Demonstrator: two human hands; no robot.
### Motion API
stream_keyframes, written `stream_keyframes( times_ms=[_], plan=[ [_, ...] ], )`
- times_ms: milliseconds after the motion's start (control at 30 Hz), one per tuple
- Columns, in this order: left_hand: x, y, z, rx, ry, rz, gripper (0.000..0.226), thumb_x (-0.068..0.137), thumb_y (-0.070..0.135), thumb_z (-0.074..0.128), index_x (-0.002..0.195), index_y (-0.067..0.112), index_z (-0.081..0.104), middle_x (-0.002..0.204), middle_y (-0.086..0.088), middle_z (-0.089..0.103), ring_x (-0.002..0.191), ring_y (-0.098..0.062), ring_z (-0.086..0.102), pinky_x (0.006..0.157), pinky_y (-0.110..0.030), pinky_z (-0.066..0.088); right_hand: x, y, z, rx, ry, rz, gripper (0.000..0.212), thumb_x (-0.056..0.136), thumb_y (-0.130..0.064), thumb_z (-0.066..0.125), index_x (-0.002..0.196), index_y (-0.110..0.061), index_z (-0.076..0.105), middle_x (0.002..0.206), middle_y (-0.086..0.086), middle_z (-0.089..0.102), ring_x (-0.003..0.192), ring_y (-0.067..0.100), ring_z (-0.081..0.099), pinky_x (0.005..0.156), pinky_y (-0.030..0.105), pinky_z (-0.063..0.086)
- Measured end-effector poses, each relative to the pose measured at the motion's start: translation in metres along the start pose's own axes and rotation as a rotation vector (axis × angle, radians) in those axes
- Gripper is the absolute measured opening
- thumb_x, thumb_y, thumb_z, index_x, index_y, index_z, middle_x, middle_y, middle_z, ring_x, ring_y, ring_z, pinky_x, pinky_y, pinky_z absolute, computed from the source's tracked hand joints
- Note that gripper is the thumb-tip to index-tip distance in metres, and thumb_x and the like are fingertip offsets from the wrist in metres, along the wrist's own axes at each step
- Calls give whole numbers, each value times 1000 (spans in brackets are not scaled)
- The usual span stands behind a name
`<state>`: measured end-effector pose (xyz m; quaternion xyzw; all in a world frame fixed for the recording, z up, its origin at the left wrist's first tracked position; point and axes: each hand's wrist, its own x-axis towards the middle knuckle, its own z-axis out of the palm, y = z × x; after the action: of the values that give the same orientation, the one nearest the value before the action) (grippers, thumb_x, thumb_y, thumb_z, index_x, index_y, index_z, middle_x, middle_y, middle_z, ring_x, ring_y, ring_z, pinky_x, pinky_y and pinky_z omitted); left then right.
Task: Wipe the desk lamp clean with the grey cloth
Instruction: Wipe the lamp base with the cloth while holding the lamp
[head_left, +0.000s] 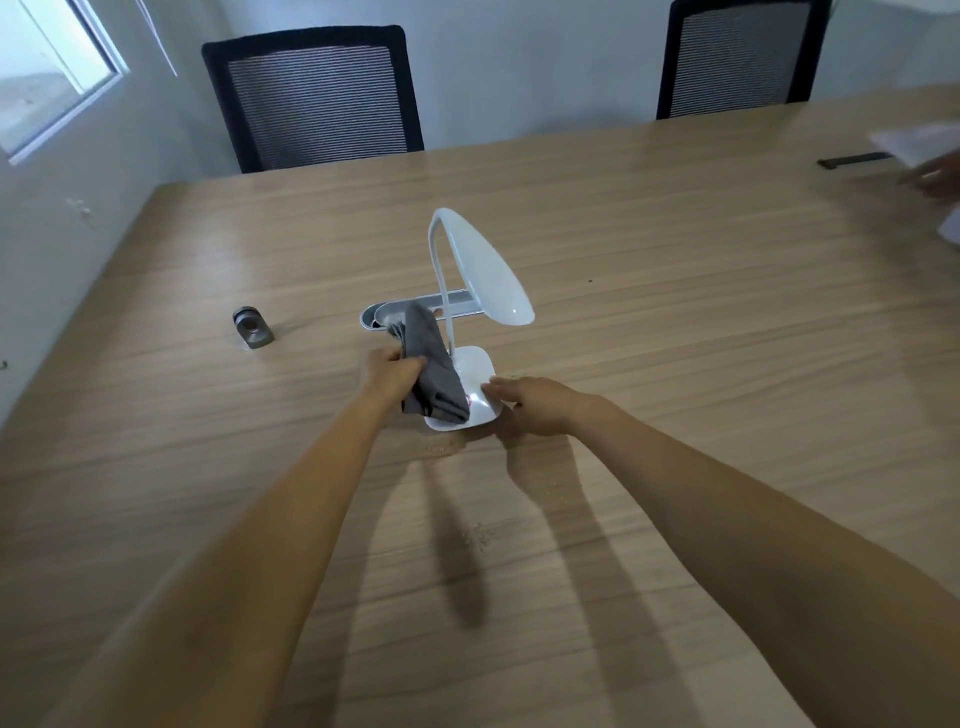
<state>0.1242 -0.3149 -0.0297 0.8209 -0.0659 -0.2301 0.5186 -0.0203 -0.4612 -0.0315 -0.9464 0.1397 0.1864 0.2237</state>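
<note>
A white desk lamp (480, 270) stands in the middle of the wooden table (675, 322), its curved neck rising from a square white base and its oval head tilted down to the right. My left hand (390, 371) grips a folded grey cloth (434, 371), which hangs over the left part of the base. My right hand (535, 402) rests flat against the base's right edge, fingers stretched out. The cloth hides the base's left side.
A grey cable-port cover (415, 310) is set into the table behind the lamp. A small metal cylinder (252, 328) lies to the left. Two black mesh chairs (317, 98) stand at the far side. Another person's hand (935, 176) and papers are at the far right. Crumbs (478, 535) lie near me.
</note>
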Motion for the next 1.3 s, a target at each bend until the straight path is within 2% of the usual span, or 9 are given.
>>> stream_keyframes(
  times_ms=[167,267,467,600,767,900,1033,1200,1300],
  plan=[
    [14,-26,-8,228,67,-68,20,60,21,59,50,14,44,56,-3,47,68,-25,57,63,-35,45,1,0,-1,3,0,-12,61,92,-7,41,149,-23,25,160,-2,17,147,21,21,121,33,19],
    [18,-31,-23,297,98,-63,33,69,12,61,48,15,36,53,-3,40,62,-21,47,60,-32,37,3,1,0,-3,-7,-9,62,92,-6,41,149,-24,25,160,-2,17,147,22,20,121,34,19],
    [22,-11,-29,-64,35,-27,20,78,16,72,61,15,61,82,-13,64,80,-25,62,83,-43,54,1,-1,-2,-20,2,-11,61,92,-8,41,149,-26,25,161,-4,17,146,22,23,119,33,22],
    [7,-15,-10,65,-84,18,24,79,10,70,60,12,54,72,-12,56,68,-20,54,68,-35,48,1,-1,-2,-19,2,-11,61,92,-7,41,149,-24,25,161,-3,16,146,22,23,119,33,22],
    [5,-30,-26,392,70,59,53,75,-2,60,45,17,21,49,0,22,46,-14,23,48,-23,19,3,-1,1,-6,-11,13,63,91,-5,40,149,-24,24,161,-3,16,148,22,19,122,34,18],
    [9,-20,-43,200,86,2,46,80,2,66,48,15,35,50,-3,34,51,-16,34,52,-25,31,0,-3,0,1,-12,13,63,91,-4,37,150,-23,22,161,-3,14,148,22,18,122,34,18],
    [-5,-6,-30,-77,-73,-32,27,85,5,66,62,10,55,46,0,58,48,-13,53,54,-26,43,0,-4,-1,-12,-7,10,64,91,-3,37,150,-23,21,161,-3,13,147,22,20,121,34,20],
    [-8,-29,-17,353,-22,30,48,76,2,65,45,15,32,50,-2,31,48,-14,32,47,-24,27,1,-3,0,-15,-17,11,64,90,-3,37,150,-22,22,161,-1,14,148,21,19,122,33,18],
    [-6,-30,-37,577,63,51,42,75,2,58,44,12,32,48,-2,33,46,-14,33,43,-23,25,1,-4,0,-12,-26,21,64,91,-3,36,150,-23,21,161,-2,13,148,21,17,122,35,16]
  ],
)
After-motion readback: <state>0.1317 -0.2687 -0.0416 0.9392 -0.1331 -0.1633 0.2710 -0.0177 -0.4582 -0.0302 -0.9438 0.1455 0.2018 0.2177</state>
